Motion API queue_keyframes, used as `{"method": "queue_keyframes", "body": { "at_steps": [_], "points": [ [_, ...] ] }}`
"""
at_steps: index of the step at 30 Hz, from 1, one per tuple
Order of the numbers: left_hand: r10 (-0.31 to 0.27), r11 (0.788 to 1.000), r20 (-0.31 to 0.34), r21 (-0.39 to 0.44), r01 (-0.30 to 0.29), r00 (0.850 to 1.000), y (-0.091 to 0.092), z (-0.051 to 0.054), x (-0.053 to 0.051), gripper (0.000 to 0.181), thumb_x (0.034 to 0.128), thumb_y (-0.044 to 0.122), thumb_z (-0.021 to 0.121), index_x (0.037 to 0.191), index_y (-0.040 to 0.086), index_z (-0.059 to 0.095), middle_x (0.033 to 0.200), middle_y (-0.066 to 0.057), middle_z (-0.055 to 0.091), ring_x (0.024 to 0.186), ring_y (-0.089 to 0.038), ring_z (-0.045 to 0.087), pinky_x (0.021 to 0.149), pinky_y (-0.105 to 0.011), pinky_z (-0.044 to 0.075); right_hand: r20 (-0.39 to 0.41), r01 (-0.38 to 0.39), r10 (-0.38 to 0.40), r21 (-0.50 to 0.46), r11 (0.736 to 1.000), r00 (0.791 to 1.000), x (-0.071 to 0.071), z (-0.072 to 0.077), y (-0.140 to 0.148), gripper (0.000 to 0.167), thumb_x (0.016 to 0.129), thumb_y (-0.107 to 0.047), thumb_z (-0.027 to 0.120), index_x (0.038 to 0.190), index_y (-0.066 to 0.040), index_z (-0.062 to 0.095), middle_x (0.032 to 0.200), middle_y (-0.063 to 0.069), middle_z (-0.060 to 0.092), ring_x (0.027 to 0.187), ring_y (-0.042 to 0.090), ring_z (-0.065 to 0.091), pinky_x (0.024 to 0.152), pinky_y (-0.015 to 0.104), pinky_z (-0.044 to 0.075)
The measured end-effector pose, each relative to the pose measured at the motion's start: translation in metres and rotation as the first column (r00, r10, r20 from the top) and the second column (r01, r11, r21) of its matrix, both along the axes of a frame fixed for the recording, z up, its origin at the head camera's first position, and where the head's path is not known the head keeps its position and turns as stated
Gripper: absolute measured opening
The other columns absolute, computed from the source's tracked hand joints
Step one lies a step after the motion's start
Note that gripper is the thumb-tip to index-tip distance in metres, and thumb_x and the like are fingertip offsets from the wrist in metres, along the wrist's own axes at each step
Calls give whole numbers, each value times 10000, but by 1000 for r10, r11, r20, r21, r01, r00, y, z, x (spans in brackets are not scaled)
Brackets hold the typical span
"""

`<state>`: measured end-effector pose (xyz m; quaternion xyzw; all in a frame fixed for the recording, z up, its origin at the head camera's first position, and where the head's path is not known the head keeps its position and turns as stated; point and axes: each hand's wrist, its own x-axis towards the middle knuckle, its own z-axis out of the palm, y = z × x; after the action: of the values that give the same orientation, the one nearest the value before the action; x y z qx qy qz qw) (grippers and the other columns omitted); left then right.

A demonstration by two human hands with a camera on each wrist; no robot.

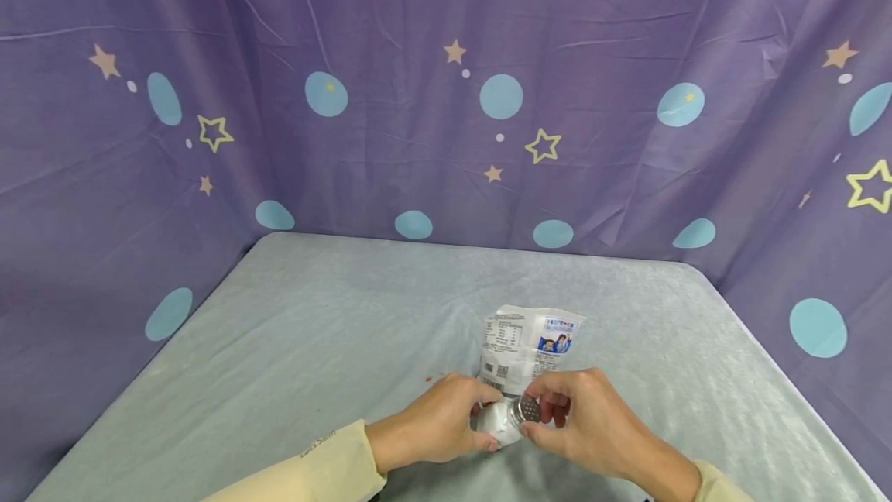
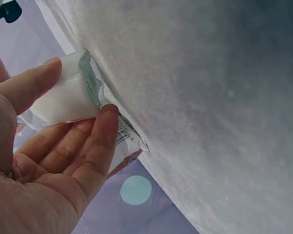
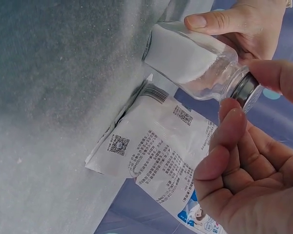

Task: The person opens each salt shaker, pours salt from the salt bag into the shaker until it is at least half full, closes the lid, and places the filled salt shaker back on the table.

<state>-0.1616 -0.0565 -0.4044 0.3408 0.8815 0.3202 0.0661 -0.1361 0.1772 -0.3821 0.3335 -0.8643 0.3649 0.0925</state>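
Observation:
A clear glass shaker [image 3: 185, 58], largely filled with white powder, stands tilted on the cloth near the table's front. Its perforated metal cap [image 1: 526, 409] sits on the neck. My left hand [image 1: 446, 421] grips the glass body between thumb and fingers, as the left wrist view also shows. With thumb and forefinger, my right hand [image 1: 588, 421] pinches the metal cap from the side; its other fingers curl loosely below. Just behind the shaker, a white printed pouch [image 1: 519, 347] with barcode and QR codes stands upright on the cloth.
A pale grey-blue cloth [image 1: 348, 316] covers the table. Purple curtains [image 1: 418, 99] with stars and dots hang behind and on both sides. Small reddish specks [image 1: 428, 379] lie left of the pouch.

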Motion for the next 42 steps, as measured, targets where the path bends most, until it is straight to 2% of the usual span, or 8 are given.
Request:
{"method": "queue_keyframes", "body": {
  "at_steps": [10, 19, 25, 35, 39, 42],
  "points": [
    [-11, 1000, -29, 5, 11, 1000, -1, 0, 0, 326, 735, 156, 930, 1018, 222, 780, 813, 184, 663, 704, -11, 589, 607, -164, 446, -31, 42, -42, -1, 999, 999, 0, -3, -2, 233, 788, -222, 893, 782, -272, 666, 635, -202, 527, 537, -65, 472, 449, 141, 392],
    [-10, 1000, -22, 2, 10, 1000, -1, 0, 0, 326, 739, 160, 928, 1025, 215, 781, 816, 187, 660, 707, -6, 586, 608, -170, 449, -62, 97, -95, 26, 995, 994, 1, -3, -5, 268, 836, -337, 863, 717, -312, 624, 611, -226, 506, 530, -71, 459, 454, 144, 393],
    [-9, 1000, -16, -5, 9, 1000, -1, 0, 0, 328, 746, 160, 924, 1034, 216, 777, 821, 189, 655, 708, -6, 585, 604, -172, 453, -75, 113, -110, 39, 993, 991, 2, -3, -5, 275, 848, -355, 852, 702, -317, 622, 594, -233, 498, 518, -75, 453, 448, 142, 387],
    [-24, 1000, -18, 7, 25, 1000, -1, 1, 0, 305, 754, 152, 920, 1012, 228, 776, 819, 194, 659, 706, -7, 588, 600, -172, 453, -25, 111, -110, 75, 991, 994, 2, 0, -4, 243, 827, -428, 855, 778, -260, 687, 603, -204, 509, 513, -60, 449, 444, 197, 420],
    [-21, 1000, -11, 4, 21, 1000, -1, 0, 0, 319, 755, 158, 920, 1035, 220, 780, 826, 192, 661, 707, -6, 588, 600, -171, 452, -57, 92, -87, 79, 993, 995, 2, 0, -3, 251, 788, -401, 887, 853, -254, 694, 643, -179, 543, 543, -51, 459, 468, 181, 417],
    [-12, 1000, -10, -3, 12, 1000, -1, 0, 0, 343, 749, 167, 925, 1057, 215, 784, 837, 188, 667, 716, -6, 588, 611, -173, 452, -89, 66, -60, 74, 995, 994, 2, -1, -1, 296, 738, -320, 920, 927, -251, 703, 691, -180, 569, 581, -33, 485, 494, 169, 418]
  ]
}}
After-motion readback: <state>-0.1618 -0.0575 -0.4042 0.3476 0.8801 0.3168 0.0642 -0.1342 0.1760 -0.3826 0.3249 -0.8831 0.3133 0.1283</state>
